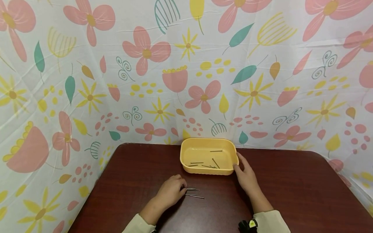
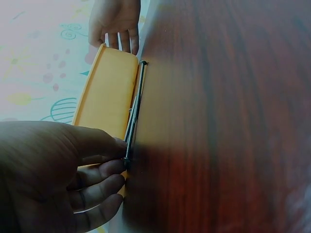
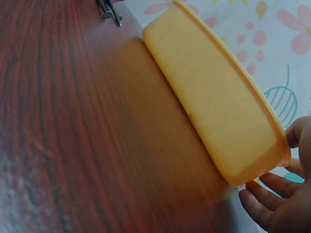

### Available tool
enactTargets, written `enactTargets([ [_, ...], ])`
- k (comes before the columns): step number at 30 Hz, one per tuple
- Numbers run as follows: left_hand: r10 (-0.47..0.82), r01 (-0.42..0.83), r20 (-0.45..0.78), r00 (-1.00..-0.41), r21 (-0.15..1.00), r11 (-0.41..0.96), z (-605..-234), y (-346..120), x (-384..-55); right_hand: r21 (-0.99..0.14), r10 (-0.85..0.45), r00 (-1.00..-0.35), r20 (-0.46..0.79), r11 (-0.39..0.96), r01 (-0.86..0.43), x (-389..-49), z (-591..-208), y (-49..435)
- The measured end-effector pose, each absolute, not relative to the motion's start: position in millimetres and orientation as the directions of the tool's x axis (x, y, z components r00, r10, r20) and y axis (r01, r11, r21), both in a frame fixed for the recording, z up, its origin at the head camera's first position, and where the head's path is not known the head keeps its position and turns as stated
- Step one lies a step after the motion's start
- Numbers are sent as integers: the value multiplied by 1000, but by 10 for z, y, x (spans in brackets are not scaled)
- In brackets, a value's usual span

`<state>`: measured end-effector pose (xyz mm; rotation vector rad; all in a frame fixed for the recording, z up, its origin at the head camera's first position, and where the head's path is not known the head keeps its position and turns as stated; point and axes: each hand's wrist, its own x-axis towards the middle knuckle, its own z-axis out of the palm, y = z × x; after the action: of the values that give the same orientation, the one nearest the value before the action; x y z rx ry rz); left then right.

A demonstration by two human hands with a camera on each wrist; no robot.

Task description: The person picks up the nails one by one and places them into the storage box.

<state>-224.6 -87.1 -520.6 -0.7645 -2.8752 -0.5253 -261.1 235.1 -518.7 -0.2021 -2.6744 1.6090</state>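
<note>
A yellow plastic tray [image 1: 186, 166] stands on the table against the patterned cloth, with several nails [image 1: 215, 163] lying scattered on its floor. My right hand [image 1: 246, 176] grips the tray's right end, thumb at the rim and fingers along the outer wall. In front of the tray, low over the table, my left hand [image 1: 171, 191] pinches several long nails [image 2: 135, 114] near one end between thumb and fingertips. Their other ends point right, and the bundle spreads slightly. How many the fingers hold is hidden.
The dark red-brown wooden table [image 1: 221, 207] reaches out on both sides of the hands. A white cloth [image 1: 204, 77] printed with flowers and leaves hangs behind and to the left. A black strap with a yellow tag [image 1: 252, 223] sits at the right wrist.
</note>
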Motion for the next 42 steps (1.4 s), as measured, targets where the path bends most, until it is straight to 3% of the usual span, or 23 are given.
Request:
enactTargets([
  [42, 440, 485, 205, -874, 357, 799, -5201, -871, -2269, -879, 112, -993, -32, 470, 82, -2619, -5196, 2354],
])
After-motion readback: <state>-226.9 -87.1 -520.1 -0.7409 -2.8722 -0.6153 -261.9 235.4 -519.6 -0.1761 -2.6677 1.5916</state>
